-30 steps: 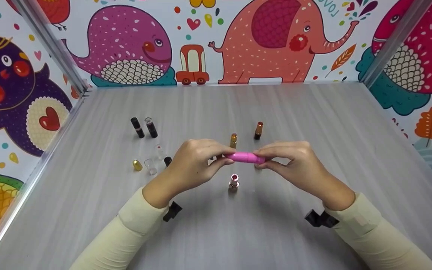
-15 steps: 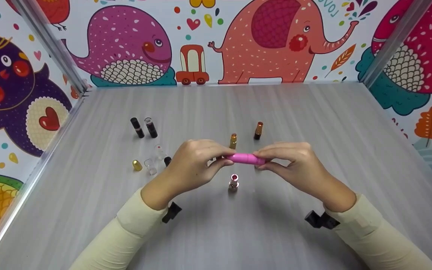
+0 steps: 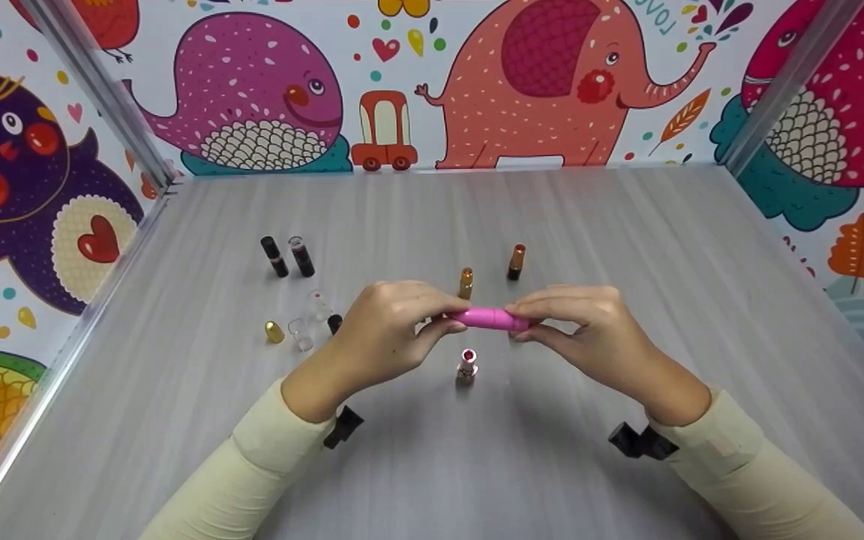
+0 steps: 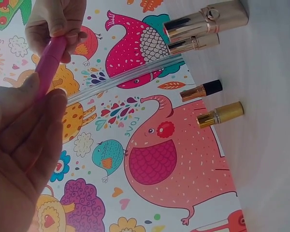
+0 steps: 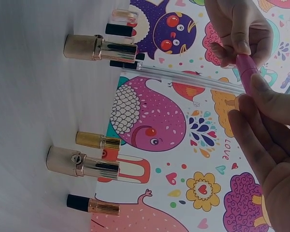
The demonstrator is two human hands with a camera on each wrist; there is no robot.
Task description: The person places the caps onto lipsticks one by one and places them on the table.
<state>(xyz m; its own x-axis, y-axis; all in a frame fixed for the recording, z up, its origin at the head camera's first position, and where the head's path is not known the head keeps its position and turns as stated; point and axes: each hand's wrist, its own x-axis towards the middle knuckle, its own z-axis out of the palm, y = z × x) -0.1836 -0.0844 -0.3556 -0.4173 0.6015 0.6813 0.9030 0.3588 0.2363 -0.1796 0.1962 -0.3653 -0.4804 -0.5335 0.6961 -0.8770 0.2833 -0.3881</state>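
Note:
A pink lipstick tube point(image 3: 488, 319) with a thin seam round it is held level above the table. My left hand point(image 3: 394, 322) pinches its left end between thumb and fingers. The other end is pinched by my right hand point(image 3: 589, 319). Both wrist views show the pink tube between the two hands, its ends covered by fingertips. Nearer to me than the tube, an uncapped lipstick point(image 3: 467, 367) with a dark red tip stands upright. Just beyond the hands stand a gold lipstick point(image 3: 466, 283) and a copper-coloured one with a black base point(image 3: 516, 262). Another lipstick is mostly hidden behind my right fingers.
Two dark lipsticks, one black point(image 3: 274, 256) and one with a clear top point(image 3: 301, 256), stand at the back left. A gold cap point(image 3: 274, 331) and clear caps point(image 3: 301, 334) sit left of my left hand. Cartoon-printed walls point(image 3: 537, 82) enclose the table.

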